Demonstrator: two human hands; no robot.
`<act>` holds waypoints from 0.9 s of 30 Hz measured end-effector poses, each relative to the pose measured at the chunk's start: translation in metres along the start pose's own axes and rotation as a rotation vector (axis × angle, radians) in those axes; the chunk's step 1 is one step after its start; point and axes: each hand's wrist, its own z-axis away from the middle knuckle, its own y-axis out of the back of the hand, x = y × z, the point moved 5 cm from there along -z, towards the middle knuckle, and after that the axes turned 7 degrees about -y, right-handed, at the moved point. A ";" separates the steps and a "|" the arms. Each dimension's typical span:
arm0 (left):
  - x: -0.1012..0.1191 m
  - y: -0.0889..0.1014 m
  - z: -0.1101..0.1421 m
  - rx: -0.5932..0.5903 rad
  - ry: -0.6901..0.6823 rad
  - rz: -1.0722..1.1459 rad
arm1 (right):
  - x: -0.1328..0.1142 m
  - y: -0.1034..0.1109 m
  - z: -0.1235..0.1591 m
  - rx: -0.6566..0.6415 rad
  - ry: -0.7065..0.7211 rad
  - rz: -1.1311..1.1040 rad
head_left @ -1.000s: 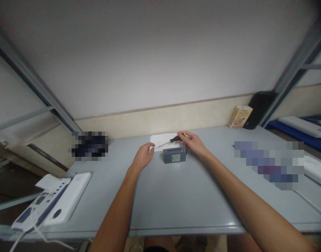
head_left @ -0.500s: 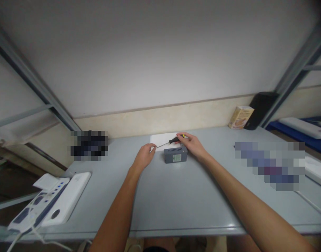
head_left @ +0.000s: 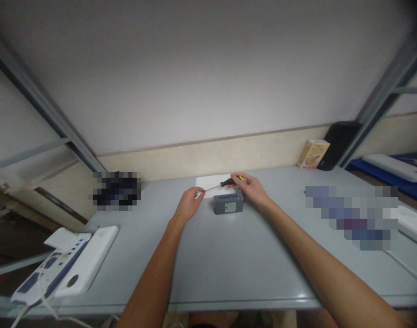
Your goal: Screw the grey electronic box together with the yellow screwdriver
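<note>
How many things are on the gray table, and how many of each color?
Gray: 1, box
White: 3, paper, two devices
Black: 2, screwdriver in the right hand, speaker
Yellow: 1, carton
Total: 7, blurred patches excluded.

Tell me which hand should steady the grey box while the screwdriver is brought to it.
Left, probably. The right hand grips the screwdriver handle; the left hand only pinches at its tip, beside the grey box.
</note>
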 end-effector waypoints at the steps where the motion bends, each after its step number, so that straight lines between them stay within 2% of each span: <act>1: 0.000 0.000 0.000 0.011 -0.004 0.008 | 0.000 0.000 0.000 0.000 0.002 0.001; 27: 0.015 0.008 -0.001 0.090 -0.024 0.012 | -0.004 0.007 0.000 0.012 0.027 -0.016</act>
